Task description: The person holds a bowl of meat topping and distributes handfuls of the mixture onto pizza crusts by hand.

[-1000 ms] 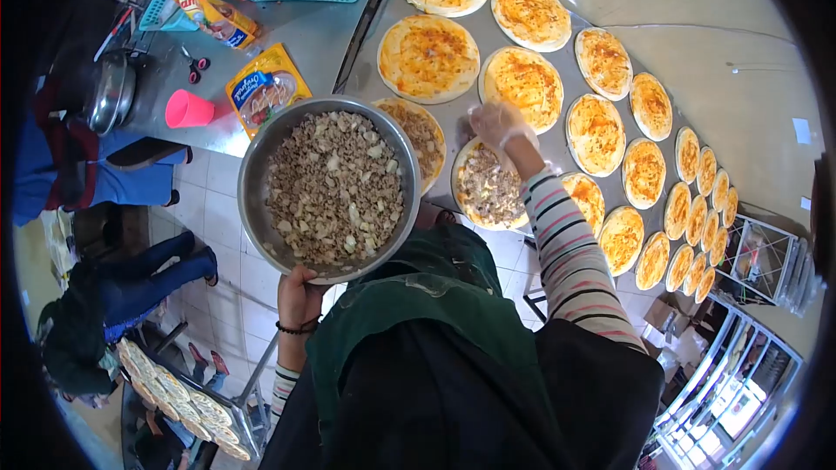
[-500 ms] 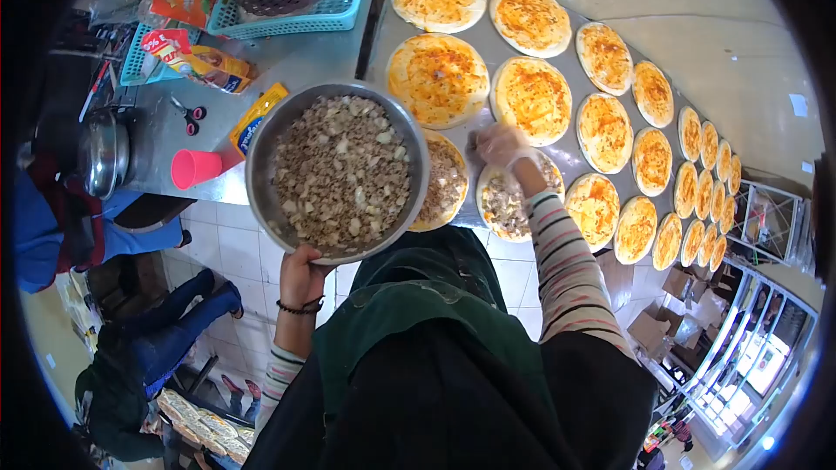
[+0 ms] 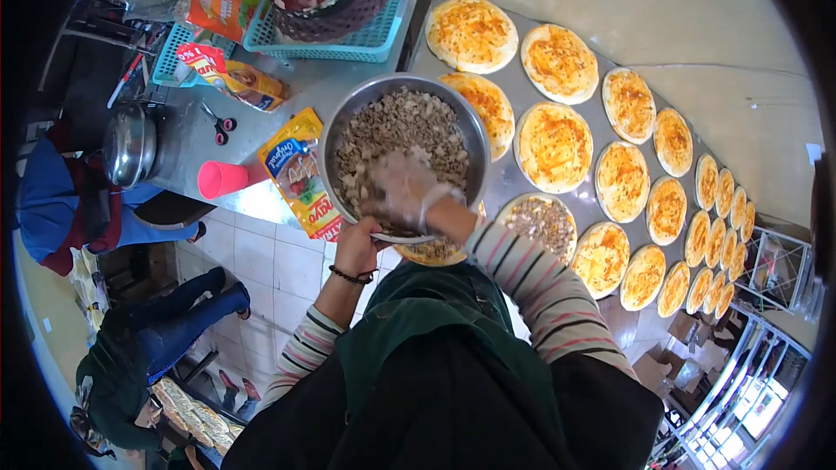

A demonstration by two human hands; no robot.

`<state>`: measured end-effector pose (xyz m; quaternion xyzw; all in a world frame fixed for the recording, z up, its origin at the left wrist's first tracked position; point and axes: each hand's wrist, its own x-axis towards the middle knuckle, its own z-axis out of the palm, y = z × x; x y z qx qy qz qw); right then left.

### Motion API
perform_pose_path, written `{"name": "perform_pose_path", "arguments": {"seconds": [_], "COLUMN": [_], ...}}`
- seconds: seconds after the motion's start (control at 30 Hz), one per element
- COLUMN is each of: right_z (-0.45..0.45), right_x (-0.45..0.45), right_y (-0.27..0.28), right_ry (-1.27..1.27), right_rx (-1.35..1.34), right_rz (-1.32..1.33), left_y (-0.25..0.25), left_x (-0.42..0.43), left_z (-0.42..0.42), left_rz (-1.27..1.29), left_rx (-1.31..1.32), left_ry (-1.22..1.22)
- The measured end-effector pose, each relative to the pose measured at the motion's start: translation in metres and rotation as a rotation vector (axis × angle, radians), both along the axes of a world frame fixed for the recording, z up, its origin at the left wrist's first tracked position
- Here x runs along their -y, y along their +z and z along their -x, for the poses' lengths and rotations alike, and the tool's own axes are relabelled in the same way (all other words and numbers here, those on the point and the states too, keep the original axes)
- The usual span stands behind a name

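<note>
A steel bowl [image 3: 476, 135] of crumbly minced filling with pale pieces [image 3: 405, 113] is held by its near rim in my left hand [image 3: 359, 246]. Inside the bowl, my right hand [image 3: 405, 187], in a clear plastic glove, reaches into the filling; its fingers are blurred by motion. To the right of the bowl lies a round flatbread topped with the filling [image 3: 542, 224]. Another topped one [image 3: 434, 252] is partly hidden under the bowl. Several flatbreads with only orange sauce [image 3: 555, 146] lie on the metal table [image 3: 503, 181].
On the left counter [image 3: 187, 130] are a pink cup [image 3: 223, 179], scissors [image 3: 219, 124], yellow packets [image 3: 298, 172], a steel pot [image 3: 131, 146] and a turquoise basket [image 3: 335, 48]. People stand at the far left, one in blue jeans [image 3: 193, 318]. Metal racks [image 3: 740, 374] are at the lower right.
My right hand has moved left from the topped flatbread into the bowl. The bowl and my left hand have shifted right in view, and more of the yellow packet shows.
</note>
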<state>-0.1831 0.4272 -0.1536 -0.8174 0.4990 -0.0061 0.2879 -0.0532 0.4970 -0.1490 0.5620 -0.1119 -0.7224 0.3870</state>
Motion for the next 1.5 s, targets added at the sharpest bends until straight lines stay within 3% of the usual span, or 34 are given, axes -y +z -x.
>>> {"name": "perform_pose_path", "arguments": {"seconds": [0.07,0.2,0.27,0.3,0.43,0.5,0.57,0.63,0.7,0.8,0.9,0.97,1.0,1.07,1.2,1.27,1.3,1.33,1.4,1.43,1.47,1.5], "right_z": [-0.003,0.004,0.009,0.014,0.017,0.029,0.047,0.065,0.091,0.125,0.143,0.154,0.164,0.181,0.166,0.144,0.151,0.148,0.122,0.107,0.110,0.120], "right_x": [-0.016,0.001,0.018,0.022,0.029,0.039,0.043,0.053,0.066,0.090,0.103,0.109,0.110,0.109,0.093,0.093,0.103,0.100,0.084,0.065,0.057,0.052], "right_y": [-0.012,-0.012,-0.022,0.004,0.004,0.004,0.044,0.034,0.018,-0.006,-0.025,-0.048,-0.061,-0.084,-0.099,-0.082,-0.158,-0.164,-0.159,-0.100,-0.097,-0.096], "right_ry": [0.062,0.155,-0.070,-0.338,-0.662,-0.632,-0.673,-0.800,-0.731,-0.802,-0.838,-0.749,-0.749,-0.335,-0.488,-0.173,-0.410,-0.412,-0.265,-0.335,-0.339,-0.134], "right_rx": [0.225,0.259,0.750,0.842,0.996,1.085,1.143,1.204,1.454,1.395,1.164,0.836,0.832,0.197,0.250,-0.264,0.436,0.437,0.906,0.599,0.596,0.086], "right_rz": [0.131,0.060,-0.401,-0.801,-0.950,-0.966,-1.057,-0.952,-0.732,-0.714,-0.718,-0.581,-0.585,0.120,0.067,0.398,0.185,0.182,0.082,0.021,0.021,0.262], "left_y": [-0.012,0.001,0.001,0.001,-0.010,0.000,0.001,0.007,0.011,0.010,0.007,0.005,0.002,0.000,-0.009,-0.015,-0.019,-0.021,-0.025,-0.026,-0.026,-0.026], "left_x": [-0.001,-0.001,-0.003,-0.004,-0.007,-0.006,-0.010,-0.014,-0.022,-0.035,-0.044,-0.047,-0.049,-0.049,-0.049,-0.050,-0.049,-0.050,-0.049,-0.049,-0.048,-0.048], "left_z": [-0.005,0.006,0.007,0.007,0.000,-0.001,-0.008,-0.017,-0.032,-0.055,-0.078,-0.089,-0.095,-0.102,-0.108,-0.110,-0.111,-0.112,-0.111,-0.111,-0.112,-0.112], "left_rz": [-0.021,-0.059,-0.071,-0.039,-0.039,-0.030,-0.021,-0.005,-0.002,0.006,0.055,0.049,0.037,0.019,-0.020,-0.018,-0.017,-0.019,-0.012,-0.001,-0.003,-0.022], "left_rx": [-0.040,-0.015,-0.006,-0.036,-0.140,-0.083,-0.084,-0.081,-0.076,-0.135,-0.173,-0.154,-0.140,-0.148,-0.100,-0.131,-0.144,-0.155,-0.175,-0.199,-0.201,-0.201], "left_ry": [-0.035,0.046,0.055,0.052,0.094,0.034,0.067,0.100,0.117,0.234,0.304,0.340,0.358,0.401,0.497,0.509,0.502,0.495,0.512,0.531,0.527,0.552]}}
